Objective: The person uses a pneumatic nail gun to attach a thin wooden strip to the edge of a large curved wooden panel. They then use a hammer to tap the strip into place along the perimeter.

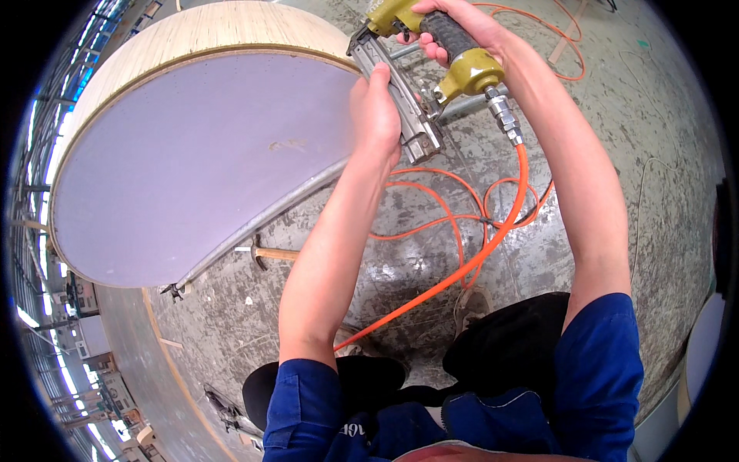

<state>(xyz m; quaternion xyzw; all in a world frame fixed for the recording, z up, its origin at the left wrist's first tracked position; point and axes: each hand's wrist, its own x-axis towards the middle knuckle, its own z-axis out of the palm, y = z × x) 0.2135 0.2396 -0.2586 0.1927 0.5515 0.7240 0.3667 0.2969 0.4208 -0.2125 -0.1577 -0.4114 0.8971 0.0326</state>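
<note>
A yellow-green pneumatic nail gun [471, 71] with a black grip and a silver magazine is held up in both hands. My right hand [454, 27] is wrapped round its grip near the top of the view. My left hand [377, 112] is closed on the magazine, its thumb lying along the metal. From the fitting at the handle's end an orange air hose [493, 242] runs down toward my legs. Beside my left hand stands a large curved piece [208, 162] with a pale lilac face and a plywood side; the gun's nose is at its upper right edge.
A claw hammer [273, 252] with a wooden handle lies on the worn concrete floor [369, 281], partly behind my left forearm. Loops of orange hose spread over the floor near my feet. Another tool [223, 408] lies at the lower left. A pale curved panel [704, 346] stands at the right edge.
</note>
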